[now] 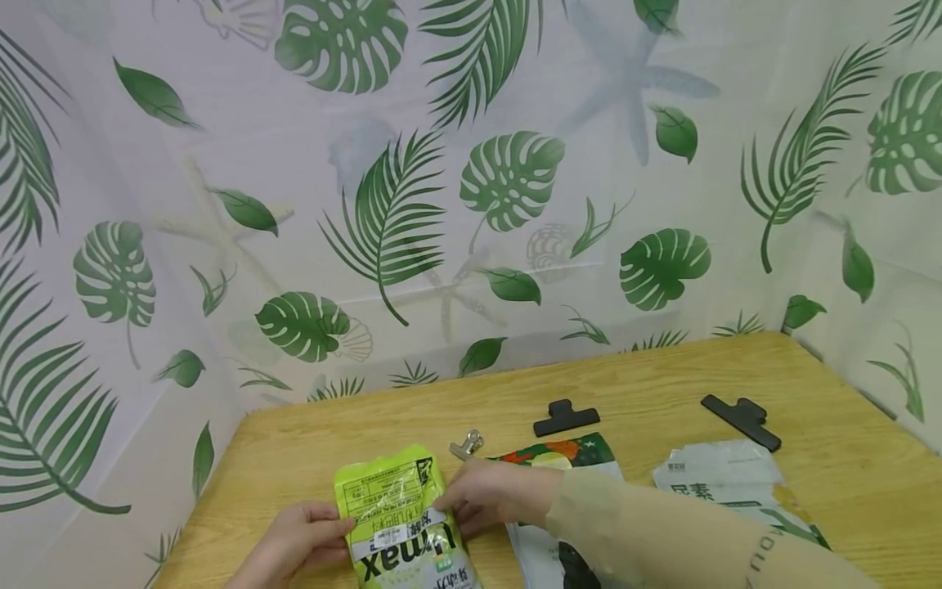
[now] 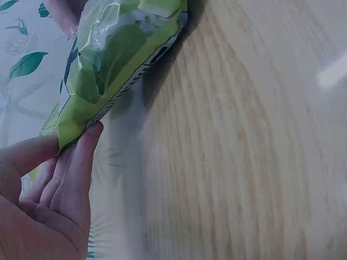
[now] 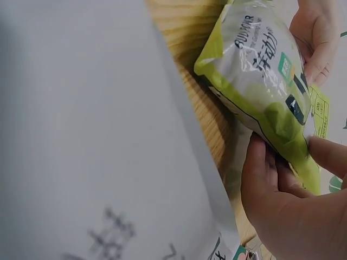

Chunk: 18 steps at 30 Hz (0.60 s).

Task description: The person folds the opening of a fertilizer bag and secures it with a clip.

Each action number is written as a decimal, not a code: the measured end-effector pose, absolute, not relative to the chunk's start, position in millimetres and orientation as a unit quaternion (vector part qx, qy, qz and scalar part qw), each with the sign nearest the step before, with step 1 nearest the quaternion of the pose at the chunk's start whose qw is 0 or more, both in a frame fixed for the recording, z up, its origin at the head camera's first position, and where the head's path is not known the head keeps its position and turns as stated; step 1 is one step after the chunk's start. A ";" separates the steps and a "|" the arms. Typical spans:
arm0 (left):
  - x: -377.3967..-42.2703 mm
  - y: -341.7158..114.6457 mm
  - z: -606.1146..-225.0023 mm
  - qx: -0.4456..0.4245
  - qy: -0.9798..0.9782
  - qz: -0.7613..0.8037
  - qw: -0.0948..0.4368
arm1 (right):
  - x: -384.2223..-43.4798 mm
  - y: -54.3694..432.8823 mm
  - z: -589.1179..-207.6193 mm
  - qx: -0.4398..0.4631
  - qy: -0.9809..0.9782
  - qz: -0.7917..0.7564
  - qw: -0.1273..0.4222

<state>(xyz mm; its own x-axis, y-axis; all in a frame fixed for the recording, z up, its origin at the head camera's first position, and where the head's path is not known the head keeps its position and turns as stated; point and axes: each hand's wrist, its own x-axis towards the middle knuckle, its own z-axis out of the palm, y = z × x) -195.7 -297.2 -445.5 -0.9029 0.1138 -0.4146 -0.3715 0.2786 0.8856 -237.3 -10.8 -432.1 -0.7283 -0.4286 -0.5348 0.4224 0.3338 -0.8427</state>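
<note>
A lime-green and white plastic bag (image 1: 401, 499) printed "Umax" lies at the front of the table, its lettering upside down in the head view. My left hand (image 1: 298, 536) pinches its left edge between thumb and fingers; the left wrist view shows that hand (image 2: 54, 195) at a green corner of the bag (image 2: 108, 65). At the opposite edge, my right hand (image 1: 500, 495) pinches the bag too. In the right wrist view the right thumb lies on the printed face, and the fingers of this hand (image 3: 295, 211) curl underneath. The bag looks plump with its contents.
Right of the bag lies a white bag with a red and green top (image 1: 589, 450), partly under my right forearm. Farther right is a white and grey bag (image 1: 724, 466). Behind them are a small metal clip (image 1: 467, 444) and two black clips (image 1: 567, 418) (image 1: 742, 421). A leaf-patterned cloth (image 1: 508, 180) hangs behind the table.
</note>
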 end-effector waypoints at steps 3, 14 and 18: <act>-195.5 -296.5 -443.7 -0.080 0.774 0.596 0.198 | -237.5 -8.9 -429.5 -0.004 0.730 -0.574 0.372; -198.7 -298.4 -435.8 -0.051 0.781 0.592 0.191 | -238.9 -3.2 -421.5 -0.014 0.729 -0.576 0.369; -200.1 -299.0 -430.1 -0.052 0.793 0.576 0.191 | -239.5 -1.4 -420.8 -0.031 0.736 -0.576 0.353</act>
<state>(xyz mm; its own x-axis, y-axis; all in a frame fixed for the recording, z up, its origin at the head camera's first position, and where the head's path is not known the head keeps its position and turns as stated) -200.1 -299.0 -430.1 -0.9216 0.1369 -0.3633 -0.3033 0.3301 0.8939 -239.5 -1.4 -420.8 -0.7487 -0.4521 -0.4849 0.3619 0.3341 -0.8703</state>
